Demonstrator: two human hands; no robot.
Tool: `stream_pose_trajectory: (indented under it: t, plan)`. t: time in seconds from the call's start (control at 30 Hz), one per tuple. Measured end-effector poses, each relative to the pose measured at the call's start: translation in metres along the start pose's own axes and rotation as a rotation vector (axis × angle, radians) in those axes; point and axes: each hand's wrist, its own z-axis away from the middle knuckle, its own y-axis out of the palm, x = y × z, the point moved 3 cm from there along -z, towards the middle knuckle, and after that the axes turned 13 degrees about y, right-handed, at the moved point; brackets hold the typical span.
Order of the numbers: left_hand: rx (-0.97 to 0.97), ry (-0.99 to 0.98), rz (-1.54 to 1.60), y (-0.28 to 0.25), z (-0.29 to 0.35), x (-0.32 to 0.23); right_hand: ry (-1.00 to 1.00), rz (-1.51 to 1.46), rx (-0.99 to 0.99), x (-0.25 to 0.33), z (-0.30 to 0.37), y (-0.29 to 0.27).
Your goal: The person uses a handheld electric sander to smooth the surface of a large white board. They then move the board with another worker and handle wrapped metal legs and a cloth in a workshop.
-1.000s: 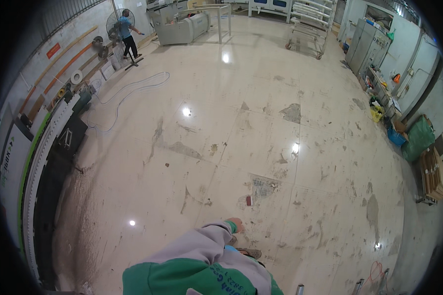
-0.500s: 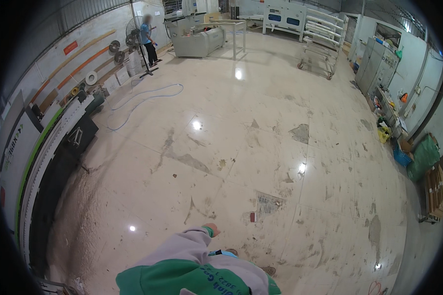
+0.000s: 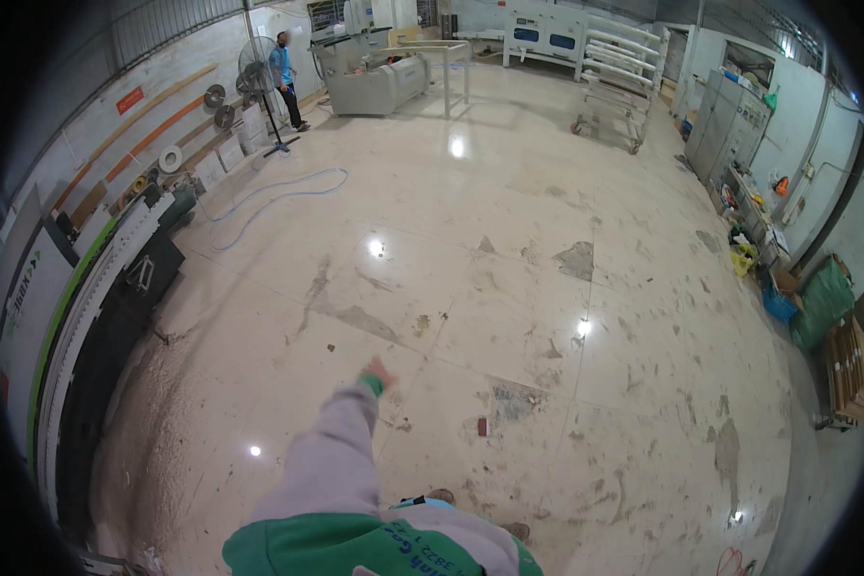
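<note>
My left hand (image 3: pixel 379 371) reaches forward over the tiled floor (image 3: pixel 509 317), its fingers smeared by motion. A grey sleeve with a green cuff covers that arm. Nothing that I can make out is in the hand. Below and to its right, a small dark red block (image 3: pixel 482 426) lies on the floor beside a worn grey patch (image 3: pixel 516 401). My right hand is out of sight. Two shoes show under my green and grey top.
A long machine (image 3: pixel 115 288) with a green edge runs along the left. A blue hose (image 3: pixel 278 185) loops over the floor near a standing fan (image 3: pixel 271 96). A person (image 3: pixel 283 79) in blue stands behind it. Far back is a wheeled rack (image 3: pixel 619 86); a green sack (image 3: pixel 824 302) sits right.
My left hand has swung forward and to the left, with the arm stretching out. The view has shifted slightly. The person in blue has turned.
</note>
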Motion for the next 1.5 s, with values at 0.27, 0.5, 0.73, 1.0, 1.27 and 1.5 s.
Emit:
stream_pose_trajectory:
  t: [0.27,0.5,0.73,1.0,1.27,1.5]
  plan:
    - [-0.512,0.261,-0.457,-0.452,-0.118,-0.111,-0.007,0.056,-0.035,-0.035,0.013,-0.026]
    - [-0.27,0.249,-1.239,-0.593,-0.105,-0.166,0.013,0.056,-0.044,-0.057,0.021,-0.039]
    - [-0.351,0.408,-0.207,-0.464,-0.141,-0.162,0.063,-0.022,-0.051,-0.055,0.029,-0.018]
    - [0.34,0.551,-0.201,0.126,-0.051,-0.185,0.065,-0.014,-0.045,-0.08,0.022,-0.019]
    - [1.158,1.161,-0.185,0.307,0.218,-0.321,0.097,0.152,-0.153,-0.133,-0.06,-0.043]
    - [0.369,0.523,-0.126,0.223,0.098,-0.27,0.164,0.04,-0.194,-0.16,-0.169,-0.051]
